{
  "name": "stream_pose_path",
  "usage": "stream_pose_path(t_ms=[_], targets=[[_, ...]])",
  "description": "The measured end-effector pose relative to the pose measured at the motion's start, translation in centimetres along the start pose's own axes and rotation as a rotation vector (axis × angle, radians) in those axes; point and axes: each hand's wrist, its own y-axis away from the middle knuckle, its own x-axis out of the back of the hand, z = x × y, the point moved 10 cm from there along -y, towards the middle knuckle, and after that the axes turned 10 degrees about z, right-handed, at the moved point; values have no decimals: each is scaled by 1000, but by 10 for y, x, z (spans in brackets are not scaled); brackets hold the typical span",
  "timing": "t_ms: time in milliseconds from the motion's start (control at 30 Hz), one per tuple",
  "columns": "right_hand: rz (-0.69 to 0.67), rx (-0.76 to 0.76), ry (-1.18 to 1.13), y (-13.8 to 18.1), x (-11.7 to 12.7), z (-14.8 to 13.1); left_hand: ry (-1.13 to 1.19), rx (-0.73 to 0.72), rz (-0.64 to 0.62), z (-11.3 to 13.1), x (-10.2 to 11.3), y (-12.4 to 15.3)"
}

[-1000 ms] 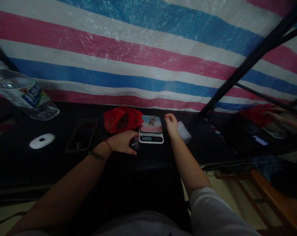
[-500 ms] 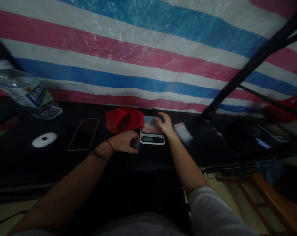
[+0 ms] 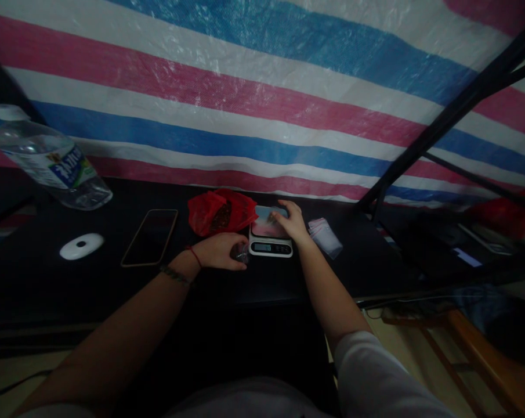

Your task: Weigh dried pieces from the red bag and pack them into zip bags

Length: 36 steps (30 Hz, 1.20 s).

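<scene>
My left hand [image 3: 223, 251] is curled round a small clear plastic thing [image 3: 241, 253], dark inside, just in front of the scale; whether it is a bag or a cup I cannot tell. My right hand [image 3: 292, 223] reaches over the pan of a white digital kitchen scale [image 3: 271, 249] from the right. Its thumb and fingers close together above the pan; what they hold is too small and dim to make out. The scale's display is lit. A red plastic bag [image 3: 199, 212] lies open beside the scale, with brown, grainy contents [image 3: 221, 217] showing.
Right of the scale lie small clear zip bags [image 3: 326, 237]. To the left are a phone [image 3: 149, 238], a white oval case [image 3: 81, 246] and a large plastic bottle [image 3: 55, 159]. Striped sheeting [image 3: 227, 98] hangs behind the black table. A dark metal bar [image 3: 440, 122] slants down at the right.
My right thumb and fingers have shifted slightly over the scale pan, and the small brownish thing by them shows less. My left hand keeps its grip. The whole view has shifted slightly.
</scene>
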Motion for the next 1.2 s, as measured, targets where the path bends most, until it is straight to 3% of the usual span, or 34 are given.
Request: stream_pose_path(t_ms=[1200], targets=[[-29,57,70,1,-5,-1,25,-71,34,7,6,0]])
